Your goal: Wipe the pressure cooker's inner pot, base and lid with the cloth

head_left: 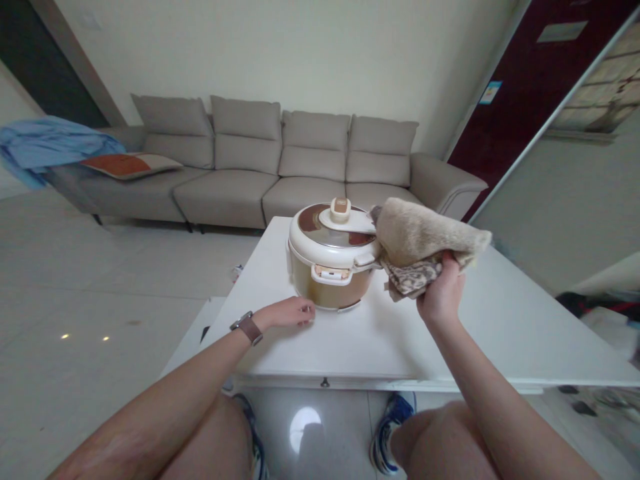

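An electric pressure cooker (333,250) with a white lid, brown panels and a gold body stands upright on a white table (480,333). My right hand (447,290) grips a folded beige cloth (425,233) with a brown patterned underside. That cloth is held up against the right side of the cooker, covering part of it; whether it presses on the lid there I cannot tell. Beside the cooker's lower front left is my left hand (297,311), its fingers curled in and nothing visible in them. A watch with a brown strap (247,327) is on the left wrist.
A grey sofa (225,190) runs along the wall behind the table. An orange and white cushion (131,165) and blue fabric (55,143) lie at its left end. The table's front has a small drawer knob (325,382). My legs are close below the front edge.
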### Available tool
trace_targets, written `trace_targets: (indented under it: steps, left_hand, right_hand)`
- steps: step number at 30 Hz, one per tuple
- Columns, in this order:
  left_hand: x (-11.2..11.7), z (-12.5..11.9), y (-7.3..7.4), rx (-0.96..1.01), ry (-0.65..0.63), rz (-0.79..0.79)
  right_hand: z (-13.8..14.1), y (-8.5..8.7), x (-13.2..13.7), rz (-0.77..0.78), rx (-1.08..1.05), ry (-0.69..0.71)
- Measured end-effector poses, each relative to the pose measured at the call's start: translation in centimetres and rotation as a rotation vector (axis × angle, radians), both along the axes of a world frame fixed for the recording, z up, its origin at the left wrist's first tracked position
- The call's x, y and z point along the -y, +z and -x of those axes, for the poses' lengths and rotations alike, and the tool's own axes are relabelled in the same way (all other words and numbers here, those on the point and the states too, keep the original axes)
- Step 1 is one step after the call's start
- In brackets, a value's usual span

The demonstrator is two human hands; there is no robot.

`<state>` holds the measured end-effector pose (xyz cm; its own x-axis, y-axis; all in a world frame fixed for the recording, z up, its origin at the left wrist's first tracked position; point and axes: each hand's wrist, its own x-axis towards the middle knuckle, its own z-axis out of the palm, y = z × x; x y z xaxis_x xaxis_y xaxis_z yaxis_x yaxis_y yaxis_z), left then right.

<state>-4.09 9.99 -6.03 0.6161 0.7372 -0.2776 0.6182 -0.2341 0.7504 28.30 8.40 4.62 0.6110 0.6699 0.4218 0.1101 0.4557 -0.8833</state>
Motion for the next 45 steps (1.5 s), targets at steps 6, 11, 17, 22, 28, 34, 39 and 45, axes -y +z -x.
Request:
trace_targets:
  steps: [6,11,17,22,28,34,39,45]
  left_hand:
    - [-0.2,-0.1,-0.2,-0.004,-0.009,0.009]
    - [-0.2,-0.4,-0.6,0.0,-0.023,0.021]
    - [-0.4,-0.8,-1.0,0.004,-0.047,0.02]
    - [-0.1,-0.9,-0.7,-0.008,-0.054,0.014]
    - [0.0,-0.9,-0.6,-0.017,-0.054,0.016]
    - [-0.1,-1.0,-0.8,-0.021,-0.075,-0.006]
    - [0.0,-1.1,-0.9,-0.023,-0.077,0.0]
    - [0.1,-1.2,-0.7,-0.042,-0.086,-0.014]
  right_hand:
    - [-1.2,0.7,-0.5,-0.037,-0.172,-0.148]
    - [0.7,-0.9,1.2,0.052,0.38,-0.052]
    - [2.6,-1.6,2.0,0.044,0.83,0.289]
    - [0.1,-1.1,0.7,0.109,0.182,0.114]
    - [-2.7,0.4,-0.5,-0.072,-0.439,-0.032]
    - [-2.9,-0.1,-0.3,-0.101,-0.347,-0.201]
    - [-1.2,-2.4,0.0,0.076,0.083,-0.122]
    - [1.1,-4.6,-0.3,0.12,0.573,0.19]
